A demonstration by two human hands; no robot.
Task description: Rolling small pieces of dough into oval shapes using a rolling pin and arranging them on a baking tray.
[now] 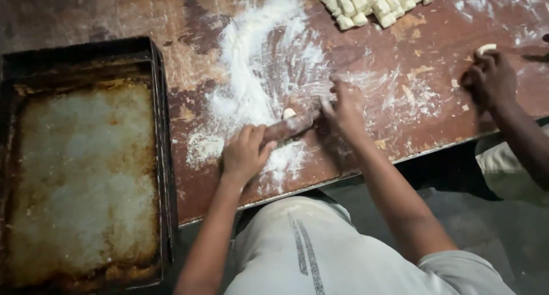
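Observation:
My left hand and my right hand press on the two ends of a wooden rolling pin that lies slanted across the floured part of the brown table. A small pale piece of dough shows just behind the pin's middle. White flour is smeared around and beyond the pin.
A worn, rusty metal baking tray lies at the left. A heap of cut dough pieces sits at the far edge. At the right, another person's hand holds a small dough piece. The table's front edge runs just before my knees.

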